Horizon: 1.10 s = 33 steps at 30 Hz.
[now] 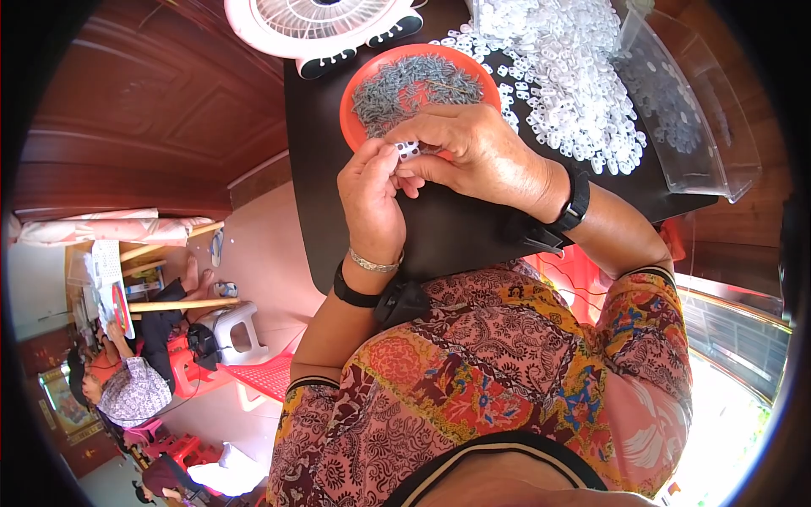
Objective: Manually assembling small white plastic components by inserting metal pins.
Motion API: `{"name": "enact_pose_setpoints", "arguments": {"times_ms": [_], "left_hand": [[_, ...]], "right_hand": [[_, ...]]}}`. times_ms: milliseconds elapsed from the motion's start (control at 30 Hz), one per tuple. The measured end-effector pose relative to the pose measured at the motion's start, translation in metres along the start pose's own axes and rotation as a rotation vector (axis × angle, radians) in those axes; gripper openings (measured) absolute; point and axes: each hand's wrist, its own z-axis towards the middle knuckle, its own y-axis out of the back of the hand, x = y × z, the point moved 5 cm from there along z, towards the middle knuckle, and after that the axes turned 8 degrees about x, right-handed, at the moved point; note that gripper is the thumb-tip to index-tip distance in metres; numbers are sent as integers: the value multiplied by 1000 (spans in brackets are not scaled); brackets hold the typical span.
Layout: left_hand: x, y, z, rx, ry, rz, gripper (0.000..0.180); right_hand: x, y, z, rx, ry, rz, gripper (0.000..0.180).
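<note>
In the head view, the person's left hand (372,198) grips a small white piece (406,151) with dark holes between thumb and fingers, over the near edge of a red bowl (348,114). The right hand (486,156) meets it there, its thumb and forefinger curved around the piece's right end; whether they pinch it or some smaller part cannot be told. The bowl holds many loose grey metal screw-like pieces (414,89) and sits on a black table (334,190). To its right spreads a large heap of white pieces (579,80), with a clear plastic bin (693,118) tilted beside it. A pale pink fan (325,38) stands just beyond the bowl, to its left. Black bands circle both wrists. Farther off at left, another person in a patterned top (139,393) sits near red plastic stools.
</note>
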Motion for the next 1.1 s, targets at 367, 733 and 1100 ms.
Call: {"name": "enact_pose_setpoints", "arguments": {"times_ms": [367, 733, 1100], "left_hand": [[1, 2, -3, 3, 13, 67, 25], [0, -4, -1, 26, 19, 120, 25], [-5, 2, -3, 31, -2, 106, 24]], "right_hand": [[-1, -2, -1, 8, 47, -35, 22], [-7, -3, -2, 11, 1, 144, 14], [5, 123, -9, -507, -130, -471, 21]]}}
